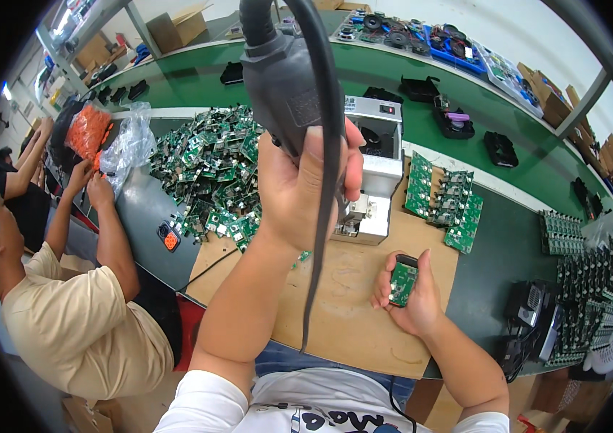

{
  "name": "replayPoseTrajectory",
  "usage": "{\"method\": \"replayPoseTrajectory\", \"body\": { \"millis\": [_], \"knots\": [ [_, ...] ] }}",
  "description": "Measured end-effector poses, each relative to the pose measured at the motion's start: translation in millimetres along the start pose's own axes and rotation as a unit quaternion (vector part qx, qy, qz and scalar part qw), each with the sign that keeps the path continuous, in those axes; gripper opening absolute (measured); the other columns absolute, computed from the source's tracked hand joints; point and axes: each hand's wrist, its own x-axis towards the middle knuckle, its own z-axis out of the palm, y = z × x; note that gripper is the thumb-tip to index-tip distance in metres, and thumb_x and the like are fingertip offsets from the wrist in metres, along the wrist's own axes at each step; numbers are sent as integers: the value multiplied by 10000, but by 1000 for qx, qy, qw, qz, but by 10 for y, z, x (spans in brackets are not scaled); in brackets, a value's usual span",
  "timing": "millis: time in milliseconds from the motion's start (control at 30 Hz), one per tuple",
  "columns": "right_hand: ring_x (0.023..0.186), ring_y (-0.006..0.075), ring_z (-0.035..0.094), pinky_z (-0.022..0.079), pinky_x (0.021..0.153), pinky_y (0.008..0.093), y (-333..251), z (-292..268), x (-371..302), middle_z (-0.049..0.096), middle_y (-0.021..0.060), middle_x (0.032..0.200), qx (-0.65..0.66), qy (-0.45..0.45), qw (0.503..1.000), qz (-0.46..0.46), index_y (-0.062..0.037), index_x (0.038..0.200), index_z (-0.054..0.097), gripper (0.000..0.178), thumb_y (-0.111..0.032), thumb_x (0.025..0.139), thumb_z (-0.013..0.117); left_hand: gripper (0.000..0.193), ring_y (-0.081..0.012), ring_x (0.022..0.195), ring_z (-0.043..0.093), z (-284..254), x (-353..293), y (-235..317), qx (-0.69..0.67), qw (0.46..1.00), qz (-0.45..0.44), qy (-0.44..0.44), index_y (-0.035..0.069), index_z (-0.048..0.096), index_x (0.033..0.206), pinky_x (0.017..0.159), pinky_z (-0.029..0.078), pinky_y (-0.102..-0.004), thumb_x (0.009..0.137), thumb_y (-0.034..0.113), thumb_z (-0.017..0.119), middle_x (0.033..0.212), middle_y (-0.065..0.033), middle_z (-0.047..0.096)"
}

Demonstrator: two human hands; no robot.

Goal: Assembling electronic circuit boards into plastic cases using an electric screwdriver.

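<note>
My left hand point(296, 187) is raised close to the camera, its fingers wrapped around a dark grey corded hand tool point(285, 90). A thick ribbed cord leaves the tool's top, and a black strap or cable hangs down past my wrist. The tool's lower end is hidden behind my hand. Lower and to the right, over the brown work board point(350, 317), my right hand point(422, 299) cradles a small green circuit board point(402, 283) that sits in a dark casing, its component side facing up.
A heap of green circuit boards point(205, 166) lies at the left. Behind my left hand stands a white machine point(382, 169). Panels of joined boards point(443, 198) lie to its right. Black adapters point(530, 310) and stacked boards point(588, 303) are at far right. Co-workers handle plastic bags point(128, 148) at left.
</note>
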Motion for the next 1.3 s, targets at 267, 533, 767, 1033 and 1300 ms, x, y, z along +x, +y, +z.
{"method": "replayPoseTrajectory", "body": {
  "millis": [267, 533, 767, 1033, 1300],
  "knots": [
    [554, 179, 515, 446, 561, 329, -27, 5, -28, 532, 65, 669, -25, -18, 999, -10, -89, 957, 477, 640, -660, 933, 189, 492, -77, 465, 474, 40, -72, 23, 61, 998, 10, -20, -47, 552, 901, 425, 383, -217, 949, 442, 513, 564, -15, 505],
    [521, 144, 475, 353, 476, 273, -24, 29, -60, 522, 33, 655, 21, 29, 998, 44, -112, 945, 494, 631, -674, 925, 208, 795, -150, 411, 471, 77, -415, 238, -91, 989, -114, -19, 58, 492, 880, 418, 410, -329, 674, 824, 538, 541, -18, 492],
    [514, 146, 462, 354, 477, 273, -25, 77, -71, 510, 31, 648, 13, -7, 996, 85, -107, 934, 506, 658, -700, 908, 221, 772, -156, 396, 473, 352, -600, 314, -102, 993, -29, -44, 78, 469, 843, 397, 410, -338, 671, 828, 524, 520, -9, 494],
    [523, 152, 459, 353, 491, 275, -40, 72, -57, 484, 28, 647, -6, 0, 996, 95, -114, 922, 498, 656, -707, 902, 217, 853, -151, 417, 484, 448, -703, 167, -68, 993, -92, -24, 83, 466, 844, 441, 435, -339, 557, 886, 501, 527, -8, 504],
    [536, 143, 434, 362, 512, 275, -18, 37, -42, 464, 17, 680, 100, 42, 990, 93, -114, 904, 489, 584, -661, 924, 285, 881, -151, 471, 513, 481, -766, -19, -38, 994, -97, -42, 75, 459, 894, 502, 460, -339, 538, 879, 516, 579, -12, 530]
  ]
}}
